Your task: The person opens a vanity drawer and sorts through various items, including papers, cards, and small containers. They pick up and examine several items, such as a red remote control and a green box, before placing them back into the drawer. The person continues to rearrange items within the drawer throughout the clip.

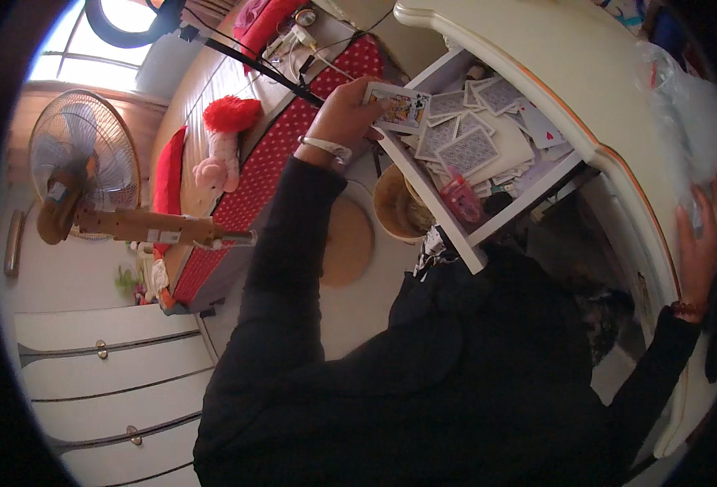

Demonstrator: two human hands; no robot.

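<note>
My left hand [351,117] grips a king playing card [398,108] between thumb and fingers, above the side of a white drawer [424,204] pulled out from the desk. Inside the drawer, several playing cards [469,151] lie loosely spread, most with their patterned backs up. A heart card [540,125] shows its face near the drawer's inner end. Close to the front corner sits a pinkish-red packet [461,198]. Out on the desk top [623,122], my right hand [699,234] rests with fingers apart, its fingertips at a clear plastic bag [687,115].
Below the drawer stands a tan bucket [395,204], beside a round wooden stool [346,243]. A bed with a red star-patterned side [261,176] holds a plush toy [219,164]. A standing fan [84,164] and a white cabinet [115,383] are at the left. A black stand arm [255,64] crosses above.
</note>
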